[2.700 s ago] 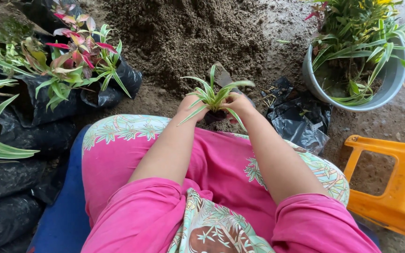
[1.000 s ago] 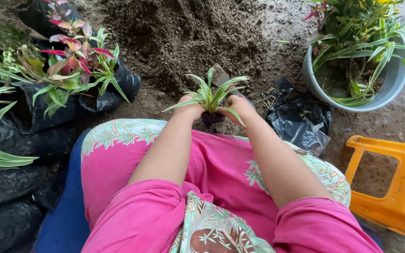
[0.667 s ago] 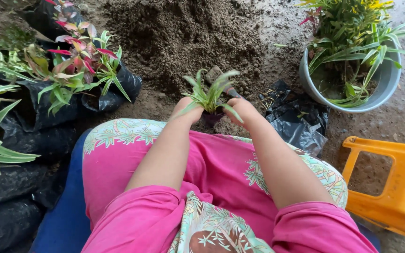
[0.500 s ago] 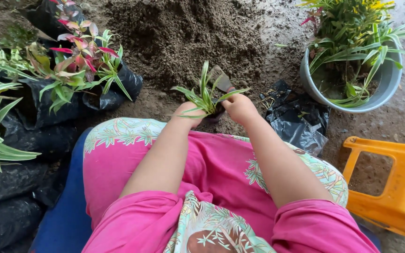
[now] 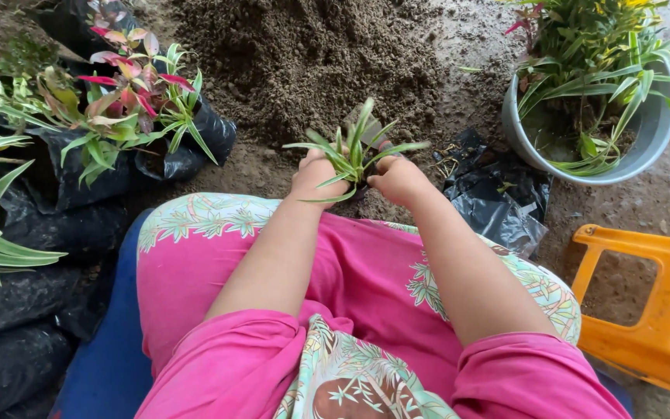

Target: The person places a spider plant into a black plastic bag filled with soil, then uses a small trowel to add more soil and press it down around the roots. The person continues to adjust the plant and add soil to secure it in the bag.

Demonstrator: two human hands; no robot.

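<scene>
**Both hands closed around a small striped plant at the knees**

A heap of loose, crumbly brown soil (image 5: 304,54) filled the top middle of the view, spreading onto packed dirt ground. Below it a pink skirt (image 5: 350,271) with a pale leaf-print hem covered the person's lap; a blue mat (image 5: 106,349) showed under its left edge.

Black plastic grow bags (image 5: 56,225), crinkled and glossy, lined the left side, cut off by the frame; they carried red-and-green foliage (image 5: 126,77) and long striped leaves. At the upper right stood a round grey tub (image 5: 645,147), smooth-walled and crowded with green and yellow plants, its top cut off. An orange plastic stool (image 5: 653,302) sat at the lower right, partly out of view. An empty, crumpled black bag (image 5: 498,202) lay between the tub and the skirt.

The plant (image 5: 354,147), a small tuft of narrow green-and-cream leaves, was just beyond the knees, in front of the heap. The left hand (image 5: 316,174) curled against its left side and the right hand (image 5: 398,178) cupped its right side, fingers folded in around its base. That base and any pot or bag on it were hidden by the hands and leaves. A flat grey thing behind the leaves was too covered to make out.
</scene>
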